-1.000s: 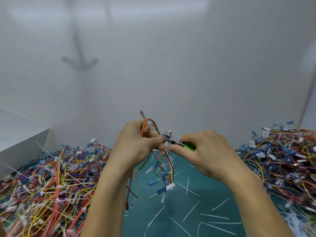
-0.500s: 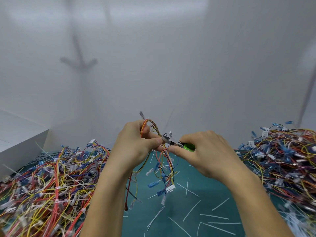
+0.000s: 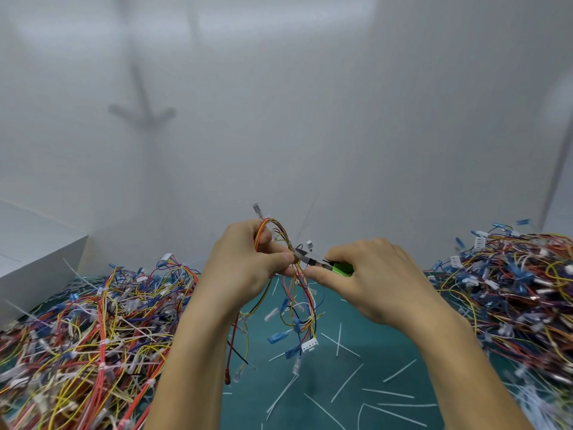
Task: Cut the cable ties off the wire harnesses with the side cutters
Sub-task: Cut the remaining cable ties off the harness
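Observation:
My left hand (image 3: 248,268) grips a multicoloured wire harness (image 3: 297,305) held up above the green mat; its wires loop over my fingers and hang down with blue and white connectors. My right hand (image 3: 372,280) holds the green-handled side cutters (image 3: 322,264), fingers curled round the handles. The metal jaws point left and sit at the wire bundle right beside my left thumb. The cable tie at the jaws is too small to make out.
A big heap of wire harnesses (image 3: 93,342) fills the left side, another heap (image 3: 514,293) the right. Several cut white cable ties (image 3: 347,383) lie scattered on the green mat (image 3: 387,346). A white box (image 3: 34,268) stands at far left, a white wall behind.
The cutter jaws have stayed at the bundle and both hands have barely moved. A small white connector behind the jaws has shifted slightly.

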